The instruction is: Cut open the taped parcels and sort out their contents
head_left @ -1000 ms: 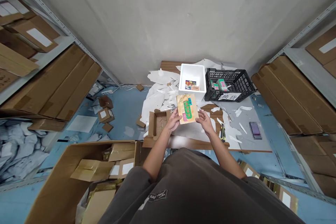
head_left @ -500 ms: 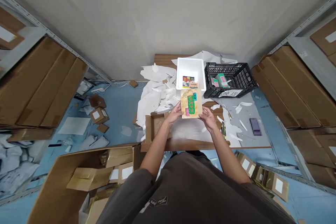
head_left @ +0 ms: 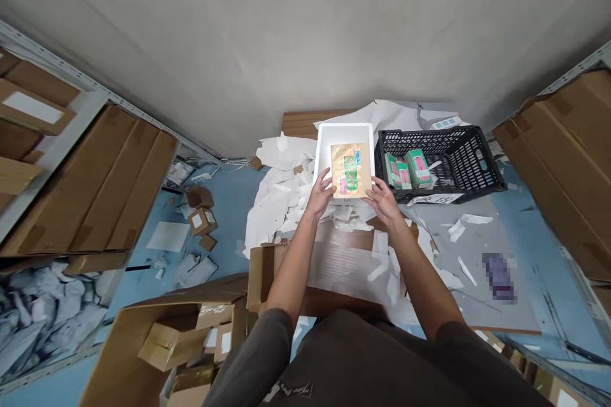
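Observation:
A thin tan book [head_left: 352,172], its cover marked with green, blue and pink blocks, is held upright between both hands over the front part of a white plastic bin [head_left: 344,131]. My left hand [head_left: 319,196] grips its left edge near the lower corner, fingers closed. On the opposite edge, my right hand [head_left: 383,201] pinches the lower right corner. The book covers much of the bin's inside, so its contents are hidden. Beside the bin stands a black plastic crate [head_left: 443,187] with several green-and-pink boxes [head_left: 419,168] in it.
Torn white paper [head_left: 272,200] litters the table's left side. An open cardboard box [head_left: 260,276] sits at the front left edge. A large carton [head_left: 112,343] with boxes stands on the floor. A blurred purple item [head_left: 499,275] lies at right. Stacked cartons [head_left: 119,184] fill the side shelves.
Both hands have carried the book forward and up, from in front of the white bin to over it. My view has also shifted, and the bin's contents are now covered.

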Demonstrator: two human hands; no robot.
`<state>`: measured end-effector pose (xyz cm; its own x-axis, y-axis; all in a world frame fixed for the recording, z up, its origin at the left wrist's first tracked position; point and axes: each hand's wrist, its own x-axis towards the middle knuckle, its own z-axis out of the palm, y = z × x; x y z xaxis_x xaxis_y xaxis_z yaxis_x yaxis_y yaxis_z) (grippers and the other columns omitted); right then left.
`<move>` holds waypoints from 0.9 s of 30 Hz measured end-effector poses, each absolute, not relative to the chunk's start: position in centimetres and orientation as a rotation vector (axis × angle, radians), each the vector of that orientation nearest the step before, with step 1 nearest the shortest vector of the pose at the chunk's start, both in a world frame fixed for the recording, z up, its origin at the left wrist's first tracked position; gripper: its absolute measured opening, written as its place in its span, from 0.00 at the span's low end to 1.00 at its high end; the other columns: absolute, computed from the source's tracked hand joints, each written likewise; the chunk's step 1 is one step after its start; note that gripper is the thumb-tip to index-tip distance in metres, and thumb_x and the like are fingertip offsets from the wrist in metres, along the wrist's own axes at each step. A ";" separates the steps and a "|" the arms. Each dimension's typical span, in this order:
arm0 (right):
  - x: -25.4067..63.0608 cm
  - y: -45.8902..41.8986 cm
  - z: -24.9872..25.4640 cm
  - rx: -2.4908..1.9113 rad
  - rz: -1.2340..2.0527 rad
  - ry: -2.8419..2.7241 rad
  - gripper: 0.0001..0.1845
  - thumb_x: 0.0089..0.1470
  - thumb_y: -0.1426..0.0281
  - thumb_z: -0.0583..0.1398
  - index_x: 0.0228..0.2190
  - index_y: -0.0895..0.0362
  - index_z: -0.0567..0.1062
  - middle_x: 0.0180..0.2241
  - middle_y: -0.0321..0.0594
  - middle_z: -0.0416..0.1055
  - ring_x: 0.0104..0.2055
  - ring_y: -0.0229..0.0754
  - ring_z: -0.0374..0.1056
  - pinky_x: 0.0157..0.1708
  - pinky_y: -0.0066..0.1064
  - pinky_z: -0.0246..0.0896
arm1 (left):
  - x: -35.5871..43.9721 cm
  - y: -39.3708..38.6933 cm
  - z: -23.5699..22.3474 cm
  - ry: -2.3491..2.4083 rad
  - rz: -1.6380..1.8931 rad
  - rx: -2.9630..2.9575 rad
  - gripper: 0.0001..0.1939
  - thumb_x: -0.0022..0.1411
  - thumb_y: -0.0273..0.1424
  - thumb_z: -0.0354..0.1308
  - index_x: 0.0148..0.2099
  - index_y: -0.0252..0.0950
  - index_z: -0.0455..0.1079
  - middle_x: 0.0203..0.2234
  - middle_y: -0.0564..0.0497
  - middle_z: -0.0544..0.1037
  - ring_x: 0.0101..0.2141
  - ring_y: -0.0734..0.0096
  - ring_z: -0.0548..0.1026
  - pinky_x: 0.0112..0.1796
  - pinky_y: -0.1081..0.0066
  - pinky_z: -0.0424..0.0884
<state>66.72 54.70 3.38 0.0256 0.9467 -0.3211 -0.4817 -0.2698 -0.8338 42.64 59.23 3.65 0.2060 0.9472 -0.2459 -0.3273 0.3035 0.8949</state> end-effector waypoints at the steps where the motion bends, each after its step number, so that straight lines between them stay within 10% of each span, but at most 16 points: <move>1: 67.2 55.8 3.6 -1.111 1.522 -0.609 0.42 0.45 0.56 0.79 0.59 0.41 0.73 0.56 0.37 0.78 0.58 0.47 0.74 0.55 0.41 0.75 | 42.9 60.3 4.1 1.007 1.085 0.835 0.49 0.60 0.36 0.75 0.78 0.50 0.57 0.73 0.42 0.66 0.62 0.56 0.75 0.56 0.59 0.75; 5: 69.1 57.3 4.0 -1.219 1.460 -0.635 0.45 0.49 0.52 0.76 0.66 0.35 0.70 0.64 0.40 0.72 0.67 0.50 0.67 0.60 0.44 0.71 | 43.0 61.7 5.1 1.167 1.145 0.916 0.43 0.66 0.44 0.71 0.77 0.54 0.58 0.78 0.45 0.58 0.73 0.53 0.61 0.66 0.53 0.65; 17: 67.0 44.5 4.0 -1.208 1.392 -0.595 0.41 0.49 0.51 0.74 0.63 0.36 0.73 0.61 0.40 0.77 0.66 0.54 0.70 0.61 0.51 0.70 | 39.4 49.7 2.7 1.171 0.982 0.906 0.43 0.64 0.42 0.71 0.77 0.52 0.60 0.74 0.41 0.65 0.71 0.51 0.67 0.66 0.50 0.67; 27: 63.1 28.0 -2.8 -1.550 1.357 -0.587 0.37 0.48 0.52 0.73 0.59 0.38 0.78 0.63 0.41 0.74 0.65 0.52 0.69 0.59 0.47 0.71 | 37.8 35.3 -9.3 1.292 0.677 0.995 0.47 0.60 0.41 0.74 0.77 0.46 0.61 0.77 0.42 0.59 0.73 0.46 0.63 0.71 0.52 0.58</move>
<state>63.13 28.00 -2.85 0.2662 0.8384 -0.4756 -0.2269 -0.4250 -0.8763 37.79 35.31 -9.30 0.1858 0.8683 -0.4599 0.1161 0.4454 0.8878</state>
